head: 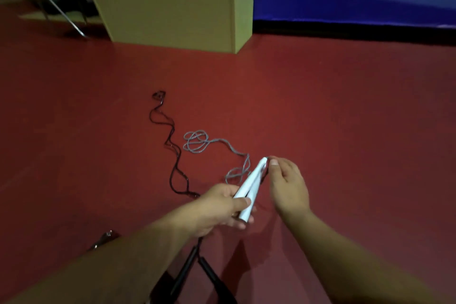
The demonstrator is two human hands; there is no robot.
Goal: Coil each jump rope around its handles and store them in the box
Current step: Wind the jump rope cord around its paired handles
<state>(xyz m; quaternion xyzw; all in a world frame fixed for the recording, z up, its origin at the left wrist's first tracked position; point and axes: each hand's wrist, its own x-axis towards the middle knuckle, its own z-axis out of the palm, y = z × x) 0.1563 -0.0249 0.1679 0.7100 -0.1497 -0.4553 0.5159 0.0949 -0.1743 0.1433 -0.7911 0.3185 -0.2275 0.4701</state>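
Two paired handles (249,189) sit in the left hand (217,210), near the middle of the view, their far tips beside the right hand (287,185), which lies to their right. From those tips a cord (197,142) runs far and left onto the floor (345,118), ending in a loose coil. Left of it a second cord (170,140) snakes from far to near, passing under the left hand to two more handles (195,271) at the near edge. A pillar (172,0) stands far left.

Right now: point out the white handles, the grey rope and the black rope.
white handles (249,186), head view: mid-shaft of the pair.
grey rope (196,142), head view: the loose coil on the floor.
black rope (170,140), head view: the wavy middle stretch.
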